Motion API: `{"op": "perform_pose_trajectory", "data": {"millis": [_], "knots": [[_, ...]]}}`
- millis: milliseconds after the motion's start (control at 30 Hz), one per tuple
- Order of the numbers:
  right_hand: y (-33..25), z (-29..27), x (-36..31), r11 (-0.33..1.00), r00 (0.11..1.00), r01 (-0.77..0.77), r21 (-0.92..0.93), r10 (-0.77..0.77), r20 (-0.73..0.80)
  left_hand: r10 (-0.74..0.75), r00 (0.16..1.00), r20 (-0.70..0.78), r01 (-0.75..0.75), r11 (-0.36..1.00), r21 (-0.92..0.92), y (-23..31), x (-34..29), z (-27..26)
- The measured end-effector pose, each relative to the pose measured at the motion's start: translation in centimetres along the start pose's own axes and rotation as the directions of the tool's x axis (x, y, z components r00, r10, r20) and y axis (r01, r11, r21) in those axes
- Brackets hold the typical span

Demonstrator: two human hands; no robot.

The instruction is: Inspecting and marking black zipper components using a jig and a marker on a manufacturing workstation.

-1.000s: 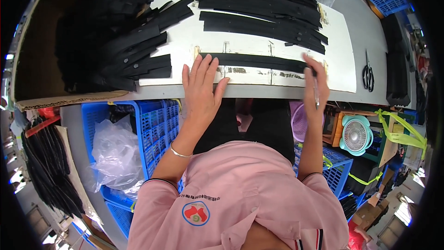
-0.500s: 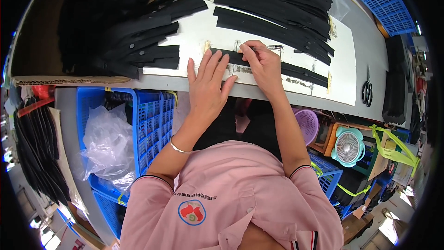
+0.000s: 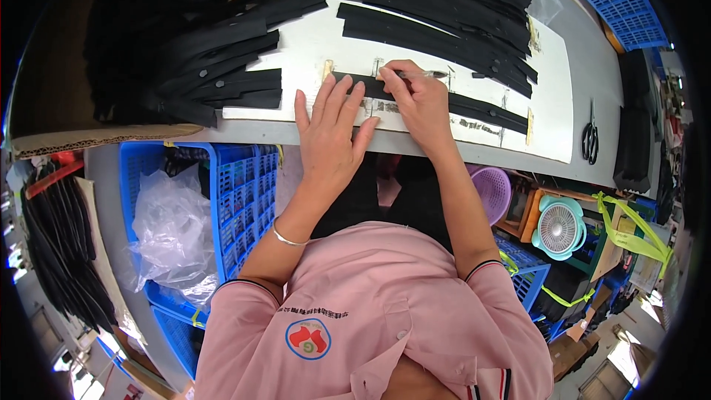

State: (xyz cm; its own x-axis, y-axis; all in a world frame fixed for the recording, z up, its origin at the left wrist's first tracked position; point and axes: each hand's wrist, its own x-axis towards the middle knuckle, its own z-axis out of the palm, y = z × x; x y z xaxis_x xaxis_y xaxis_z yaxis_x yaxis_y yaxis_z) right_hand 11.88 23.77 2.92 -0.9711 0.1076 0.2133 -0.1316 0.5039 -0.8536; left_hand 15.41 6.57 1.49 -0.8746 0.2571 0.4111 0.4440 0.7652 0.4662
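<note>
the left hand (image 3: 329, 133) lies flat, fingers spread, pressing the near end of a black strip (image 3: 474, 107) on the white board (image 3: 552, 92). the right hand (image 3: 415, 100), just beside it on the same strip, is pinched around a pen (image 3: 422, 74) with its tip at the strip. if the left palm eases, the strip could slide under the pen and the mark land off line. scissors (image 3: 590, 133) lie beyond the board's right edge; a loose pile of strips (image 3: 192, 67) overlaps its left edge.
</note>
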Motion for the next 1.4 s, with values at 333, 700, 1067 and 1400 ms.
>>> {"op": "perform_pose_trajectory", "data": {"millis": [333,700,1067,1400], "knots": [[0.5,-0.8,-0.3,0.997,0.985,0.058,0.045,-0.065,0.16,-0.006,1.0,0.01,0.006,1.0,0.008,0.2,0.1,0.2],[1.0,-5.9,-1.8,0.968,0.988,-0.042,0.246,0.078,-0.137,-0.003,0.999,0.046,0.001,0.999,0.042,0.0,0.0,0.0],[3.6,-8.3,-2.1,0.995,0.983,-0.097,0.021,0.099,-0.155,0.011,0.999,0.037,-0.011,1.0,0.014,2.0,0.9,-0.4],[3.8,-8.0,-2.0,0.997,0.978,-0.051,-0.063,0.036,-0.206,0.161,0.984,-0.069,-0.175,0.919,-0.353,6.5,4.8,5.8]]}}
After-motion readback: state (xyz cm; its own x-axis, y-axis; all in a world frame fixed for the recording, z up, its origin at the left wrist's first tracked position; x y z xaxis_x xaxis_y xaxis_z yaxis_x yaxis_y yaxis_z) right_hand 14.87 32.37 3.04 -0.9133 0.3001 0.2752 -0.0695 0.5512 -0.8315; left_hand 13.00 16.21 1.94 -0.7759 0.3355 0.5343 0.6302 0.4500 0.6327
